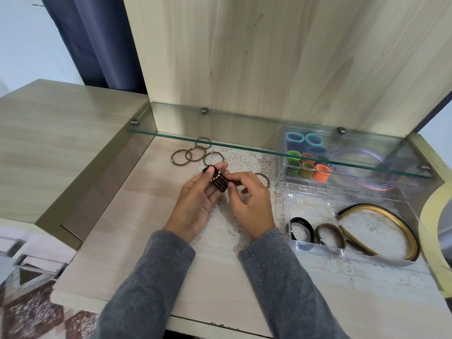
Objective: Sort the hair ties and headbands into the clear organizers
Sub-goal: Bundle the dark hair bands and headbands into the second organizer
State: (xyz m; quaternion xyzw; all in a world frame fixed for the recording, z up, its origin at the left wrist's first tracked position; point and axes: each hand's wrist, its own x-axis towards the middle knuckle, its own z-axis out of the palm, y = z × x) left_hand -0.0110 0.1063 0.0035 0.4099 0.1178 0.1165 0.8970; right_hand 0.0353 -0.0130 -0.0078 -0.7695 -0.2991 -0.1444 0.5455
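A: Left side first?

B: Side cabinet top (61, 133), bare wood, its edge stepping down to the table (137, 216). Wide open wood on the table's left half, out to the front edge.

A: Loose items?

B: Loose brown hair ties (189, 154) lie flat near the back, partly under the front edge of the glass shelf (244, 142), which overhangs the whole rear strip. They overlap each other and reach the lace mat (236, 159).

A: Hands?

B: Centre, above the mat. Left hand (195, 204) is palm up, fingers nearly straight with the tips bent over a stack of dark brown hair ties (218, 182), gripping it. Whether the ties loop round the fingers or just lie across them, can't tell. Right hand (249, 204) pinches the stack's right end with thumb and forefinger, other fingers curled. One more brown tie (265, 179) sits on the mat just behind that hand.

A: Right side?

B: Rear clear organizer (281, 178) is under the shelf: coloured ties (307, 162) on its left, purple headbands (362, 154) on its right. Front clear organizer (318, 252) touches it, or nearly, and holds a black loop (302, 227), a brown loop (329, 234) and a gold headband (389, 222). Narrow gap from the right hand to the organizer wall.
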